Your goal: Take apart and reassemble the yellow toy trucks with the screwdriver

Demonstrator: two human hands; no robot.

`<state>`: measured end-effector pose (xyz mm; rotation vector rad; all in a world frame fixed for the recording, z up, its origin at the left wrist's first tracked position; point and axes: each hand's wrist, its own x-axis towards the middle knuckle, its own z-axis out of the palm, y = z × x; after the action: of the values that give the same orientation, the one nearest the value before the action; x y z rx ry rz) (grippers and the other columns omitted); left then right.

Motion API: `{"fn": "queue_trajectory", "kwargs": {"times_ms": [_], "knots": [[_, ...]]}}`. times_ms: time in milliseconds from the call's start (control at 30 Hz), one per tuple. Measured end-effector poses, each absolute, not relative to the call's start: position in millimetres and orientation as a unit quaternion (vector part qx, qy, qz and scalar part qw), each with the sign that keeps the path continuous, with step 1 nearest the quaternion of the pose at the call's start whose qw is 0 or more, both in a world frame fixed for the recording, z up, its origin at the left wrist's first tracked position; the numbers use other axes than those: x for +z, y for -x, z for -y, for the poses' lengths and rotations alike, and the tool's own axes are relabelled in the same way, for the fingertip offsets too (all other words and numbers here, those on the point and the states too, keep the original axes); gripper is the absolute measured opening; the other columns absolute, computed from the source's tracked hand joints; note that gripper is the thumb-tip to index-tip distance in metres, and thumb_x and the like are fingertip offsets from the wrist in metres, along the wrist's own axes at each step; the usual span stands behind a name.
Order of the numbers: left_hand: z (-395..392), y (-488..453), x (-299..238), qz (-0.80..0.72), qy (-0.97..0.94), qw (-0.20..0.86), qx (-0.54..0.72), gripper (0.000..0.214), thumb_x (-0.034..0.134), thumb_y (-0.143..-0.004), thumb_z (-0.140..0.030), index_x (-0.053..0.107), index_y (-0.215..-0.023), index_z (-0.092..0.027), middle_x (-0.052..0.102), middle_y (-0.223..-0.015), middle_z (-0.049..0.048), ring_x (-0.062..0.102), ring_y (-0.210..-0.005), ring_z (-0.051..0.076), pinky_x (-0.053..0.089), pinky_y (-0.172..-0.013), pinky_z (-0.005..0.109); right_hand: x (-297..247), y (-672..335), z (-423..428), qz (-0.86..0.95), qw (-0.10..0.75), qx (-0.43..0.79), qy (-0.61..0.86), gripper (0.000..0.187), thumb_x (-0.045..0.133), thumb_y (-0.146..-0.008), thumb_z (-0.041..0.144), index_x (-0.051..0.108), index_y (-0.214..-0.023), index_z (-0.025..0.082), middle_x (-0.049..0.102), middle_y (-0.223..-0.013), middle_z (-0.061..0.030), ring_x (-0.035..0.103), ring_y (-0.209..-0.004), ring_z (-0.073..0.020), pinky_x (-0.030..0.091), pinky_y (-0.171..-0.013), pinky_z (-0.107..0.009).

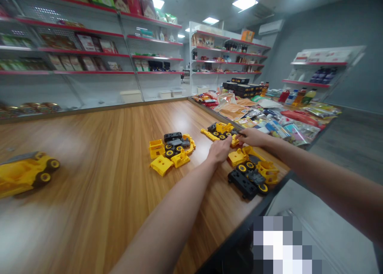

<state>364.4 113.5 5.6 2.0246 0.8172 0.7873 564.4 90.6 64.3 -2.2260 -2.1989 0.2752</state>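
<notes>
My left hand (220,149) and my right hand (253,137) meet at the table's right side, fingers bent in around a small yellow toy truck part (235,141). The fingers partly hide it. Just behind them is a group of toy truck parts (223,128), yellow pieces and black wheels. Nearer me, below my hands, lies a second group with a black perforated base (243,183), a wheeled grey chassis (255,178) and a yellow cab frame (267,171). Left of my left hand sits a third group, with yellow body pieces (161,164) and a wheeled chassis (174,146).
An assembled yellow toy truck (25,172) stands at the far left of the wooden table (98,210). Beyond a raised edge on the right, another table holds packets (236,109), bottles (299,96) and stacked black boxes (243,88). Stocked shelves (89,52) line the back.
</notes>
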Motion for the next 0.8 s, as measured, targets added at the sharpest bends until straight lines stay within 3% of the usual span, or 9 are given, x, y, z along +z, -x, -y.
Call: {"fn": "queue_trajectory", "kwargs": {"times_ms": [200, 300, 333, 400, 467, 567, 633, 800], "knots": [[-114.1, -356.9, 9.2, -0.265, -0.833, 0.384, 0.298, 0.034, 0.056, -0.093, -0.037, 0.058, -0.12, -0.016, 0.06, -0.123, 0.01, 0.061, -0.107, 0.024, 0.051, -0.091, 0.046, 68.4, -554.7, -81.2, 0.714, 0.012, 0.057, 0.697, 0.026, 0.056, -0.096, 0.037, 0.063, -0.111, 0.016, 0.065, -0.111, -0.0065, 0.064, -0.097, -0.0212, 0.053, -0.085, -0.041], [-94.4, -338.3, 11.8, -0.222, -0.849, 0.375, 0.299, 0.055, 0.049, -0.092, -0.053, 0.051, -0.133, -0.016, 0.055, -0.134, 0.014, 0.052, -0.123, 0.029, 0.042, -0.103, 0.05, 73.3, -548.4, -59.5, 0.742, 0.02, 0.061, 0.668, 0.029, 0.054, -0.096, 0.04, 0.066, -0.108, 0.016, 0.07, -0.101, -0.0068, 0.066, -0.09, -0.0203, 0.051, -0.082, -0.036], [-85.9, -330.9, 12.1, -0.201, -0.858, 0.371, 0.294, 0.069, 0.054, -0.085, -0.062, 0.047, -0.137, -0.017, 0.052, -0.137, 0.0144, 0.048, -0.128, 0.03, 0.038, -0.107, 0.049, 74.0, -546.3, -51.4, 0.75, 0.024, 0.063, 0.658, 0.028, 0.053, -0.096, 0.04, 0.069, -0.104, 0.018, 0.072, -0.098, -0.0077, 0.067, -0.087, -0.0207, 0.05, -0.078, -0.03], [-69.1, -317.7, 11.9, -0.157, -0.877, 0.361, 0.275, 0.105, 0.074, -0.055, -0.073, 0.043, -0.142, -0.022, 0.044, -0.147, 0.0129, 0.038, -0.136, 0.035, 0.032, -0.113, 0.048, 73.5, -542.3, -36.9, 0.767, 0.032, 0.068, 0.638, 0.03, 0.05, -0.095, 0.039, 0.072, -0.099, 0.019, 0.075, -0.093, -0.0071, 0.067, -0.081, -0.021, 0.048, -0.07, -0.027], [-56.0, -310.7, 10.3, -0.12, -0.9, 0.332, 0.255, 0.126, 0.077, -0.044, -0.075, 0.032, -0.149, -0.02, 0.031, -0.154, 0.0163, 0.03, -0.14, 0.04, 0.03, -0.114, 0.052, 71.2, -539.7, -27.4, 0.78, 0.041, 0.075, 0.62, 0.031, 0.048, -0.095, 0.039, 0.072, -0.102, 0.021, 0.075, -0.092, -0.0053, 0.067, -0.078, -0.0199, 0.047, -0.067, -0.025], [-47.5, -316.6, 6.5, -0.12, -0.918, 0.284, 0.248, 0.131, 0.073, -0.045, -0.078, 0.027, -0.15, -0.014, 0.024, -0.155, 0.0207, 0.025, -0.141, 0.043, 0.028, -0.114, 0.056, 66.5, -541.3, -24.6, 0.788, 0.054, 0.075, 0.608, 0.031, 0.045, -0.095, 0.036, 0.071, -0.105, 0.022, 0.075, -0.093, -0.0043, 0.067, -0.077, -0.0192, 0.046, -0.066, -0.025], [-48.5, -329.1, 4.4, -0.124, -0.918, 0.275, 0.258, 0.127, 0.072, -0.046, -0.079, 0.031, -0.147, -0.015, 0.018, -0.158, 0.0193, 0.019, -0.143, 0.043, 0.025, -0.115, 0.057, 63.6, -547.1, -28.0, 0.787, 0.056, 0.067, 0.611, 0.031, 0.045, -0.094, 0.036, 0.072, -0.097, 0.021, 0.075, -0.088, -0.0053, 0.067, -0.074, -0.0199, 0.046, -0.064, -0.025], [-59.6, -361.8, 6.6, -0.125, -0.916, 0.299, 0.237, 0.122, 0.076, -0.043, -0.075, 0.039, -0.141, -0.014, 0.021, -0.157, 0.0187, 0.011, -0.145, 0.044, 0.021, -0.117, 0.056, 64.9, -562.1, -35.5, 0.767, 0.066, 0.027, 0.638, 0.031, 0.049, -0.091, 0.036, 0.071, -0.078, 0.018, 0.074, -0.075, -0.0071, 0.065, -0.064, -0.0211, 0.046, -0.061, -0.028]]}}
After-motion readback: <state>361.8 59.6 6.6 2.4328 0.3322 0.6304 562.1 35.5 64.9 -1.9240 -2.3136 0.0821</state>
